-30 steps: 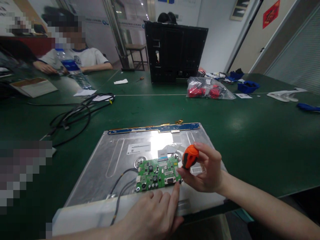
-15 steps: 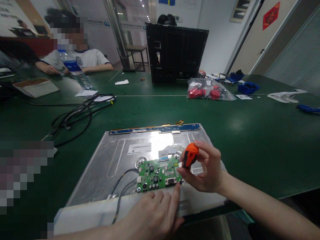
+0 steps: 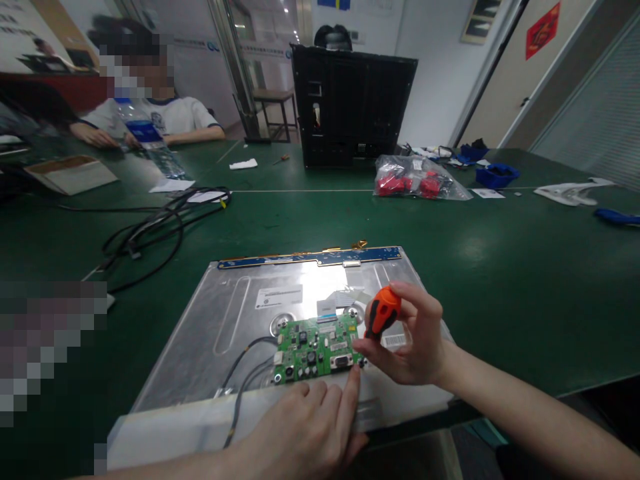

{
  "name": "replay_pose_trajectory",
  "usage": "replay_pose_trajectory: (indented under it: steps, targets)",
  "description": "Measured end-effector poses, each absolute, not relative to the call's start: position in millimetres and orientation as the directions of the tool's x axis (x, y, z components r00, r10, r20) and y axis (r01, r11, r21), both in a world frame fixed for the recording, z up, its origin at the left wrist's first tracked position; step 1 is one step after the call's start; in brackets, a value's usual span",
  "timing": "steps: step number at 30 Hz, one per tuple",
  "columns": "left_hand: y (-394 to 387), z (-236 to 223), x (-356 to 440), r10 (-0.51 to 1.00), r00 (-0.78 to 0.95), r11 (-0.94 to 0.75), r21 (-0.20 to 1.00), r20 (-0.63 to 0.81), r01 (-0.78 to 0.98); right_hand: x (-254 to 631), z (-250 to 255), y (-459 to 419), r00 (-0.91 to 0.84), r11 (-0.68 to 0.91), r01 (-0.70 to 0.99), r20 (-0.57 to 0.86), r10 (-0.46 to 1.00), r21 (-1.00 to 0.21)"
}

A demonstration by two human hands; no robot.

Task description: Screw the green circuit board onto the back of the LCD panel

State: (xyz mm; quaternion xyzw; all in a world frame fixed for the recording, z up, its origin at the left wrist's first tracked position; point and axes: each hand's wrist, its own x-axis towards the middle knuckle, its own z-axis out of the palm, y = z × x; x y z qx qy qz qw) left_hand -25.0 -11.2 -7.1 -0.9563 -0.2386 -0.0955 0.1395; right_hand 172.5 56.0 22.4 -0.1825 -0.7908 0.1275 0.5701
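While the right hand (image 3: pixel 417 340) pinches the orange screwdriver (image 3: pixel 384 310) between thumb and fingers, the left hand (image 3: pixel 310 420) grips nothing, fingers outstretched, index tip at the near-right corner of the green board (image 3: pixel 305 350). Driver leans, tip hidden; can't tell if it's seated. I'd square it up, press straight down, turn slowly, avoid the components. Board's on the metal panel (image 3: pixel 193 350), cables (image 3: pixel 245 387) off its left edge.
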Motion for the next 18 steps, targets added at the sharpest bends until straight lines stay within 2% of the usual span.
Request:
replay_pose_trajectory:
  steps: [5, 18]
  targets:
    - [-11.2, -4.4, -24.7, 0.437, 0.87, -0.845, -0.226, 0.226, 0.484, 176.8, 22.3, 56.2, -0.316, 0.903, 0.093, 0.848, 0.426, -0.419]
    - [-10.7, -4.8, -24.7, 0.437, 0.867, -0.841, -0.232, 0.237, 0.488, 174.1, 22.4, 56.1, -0.286, 0.922, 0.153, 0.877, 0.385, -0.355]
